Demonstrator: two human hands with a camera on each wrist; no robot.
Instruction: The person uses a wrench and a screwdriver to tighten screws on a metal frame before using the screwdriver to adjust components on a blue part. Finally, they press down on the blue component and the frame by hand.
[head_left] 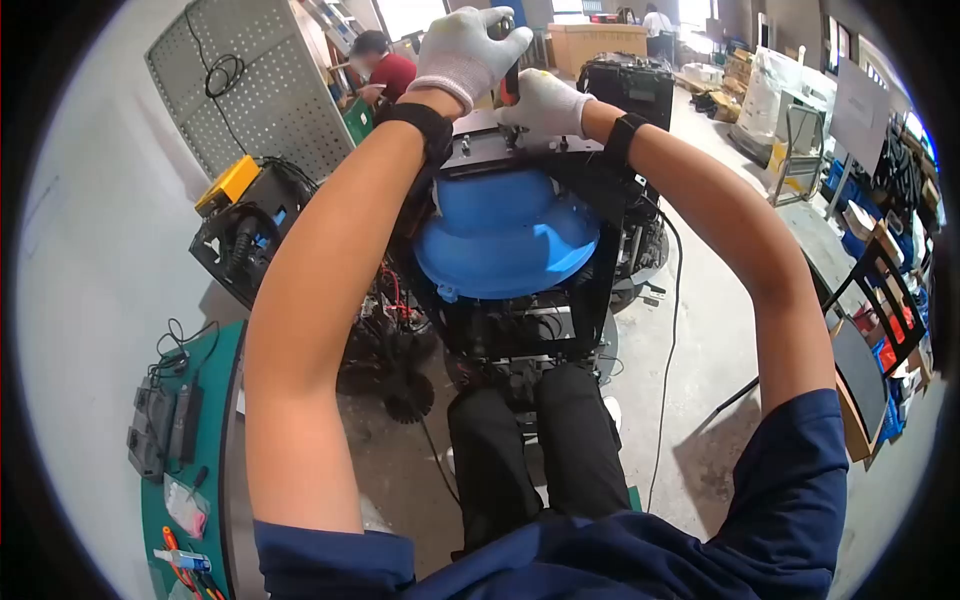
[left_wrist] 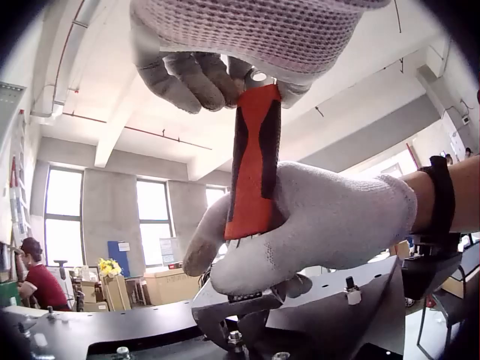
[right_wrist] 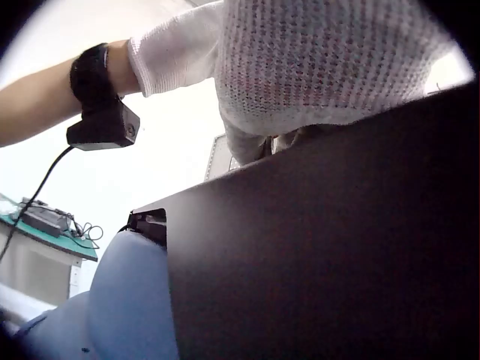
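Note:
An orange-and-black handled tool (head_left: 511, 85) stands upright over the front plate of a machine. My gloved left hand (head_left: 465, 55) grips its top end. Lower down, my gloved right hand (head_left: 545, 103) pinches around the tool. In the left wrist view, the orange handle (left_wrist: 255, 157) runs between the left hand (left_wrist: 240, 37) above and the right hand (left_wrist: 315, 225) below, and its metal head (left_wrist: 236, 311) is close to a bolt (left_wrist: 235, 339) on the plate. A dark panel hides the right fingertips in the right wrist view, where the right glove (right_wrist: 322, 64) is near.
A blue rounded shell (head_left: 505, 245) sits in the machine's frame below the hands. To the left are a green bench (head_left: 228, 400) and a perforated board (head_left: 250, 90). A person in red (head_left: 390, 75) is beyond. A cable (head_left: 672, 360) hangs to the floor at right.

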